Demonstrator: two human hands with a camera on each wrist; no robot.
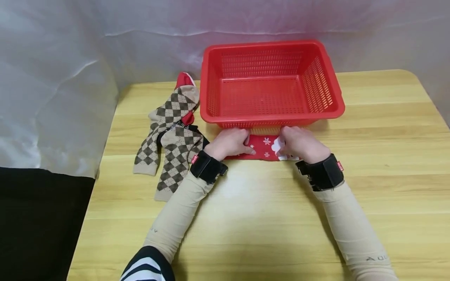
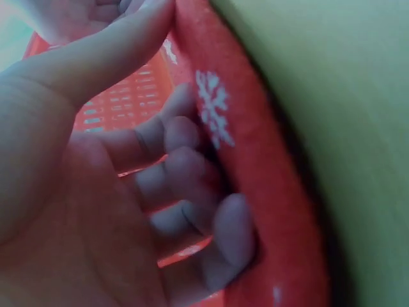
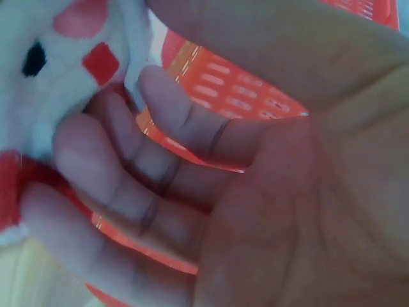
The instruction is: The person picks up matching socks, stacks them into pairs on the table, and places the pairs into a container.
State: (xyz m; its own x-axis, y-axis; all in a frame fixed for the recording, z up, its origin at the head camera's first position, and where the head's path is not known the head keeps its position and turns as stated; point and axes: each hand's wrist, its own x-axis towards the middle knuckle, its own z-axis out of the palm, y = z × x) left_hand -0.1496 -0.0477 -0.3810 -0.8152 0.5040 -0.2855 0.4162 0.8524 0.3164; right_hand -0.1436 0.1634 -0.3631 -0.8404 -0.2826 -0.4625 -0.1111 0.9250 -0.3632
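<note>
A red sock (image 1: pixel 263 147) with white snowflakes and a white plush patch lies flat on the wooden table just in front of a red basket (image 1: pixel 274 119). My left hand (image 1: pixel 233 143) grips its left end; in the left wrist view the thumb lies on top and the fingers (image 2: pixel 192 166) curl against the red sock (image 2: pixel 262 166). My right hand (image 1: pixel 299 143) grips the right end. The right wrist view shows its fingers (image 3: pixel 121 160) curled round the white patch (image 3: pixel 70 77), which has red marks and a black spot.
A pile of brown and beige argyle socks (image 1: pixel 172 134) lies left of the hands, with another red sock (image 1: pixel 184 80) poking out behind it. The basket holds nothing. Bare table (image 1: pixel 263 218) stretches toward me and to the right. A white sheet hangs behind.
</note>
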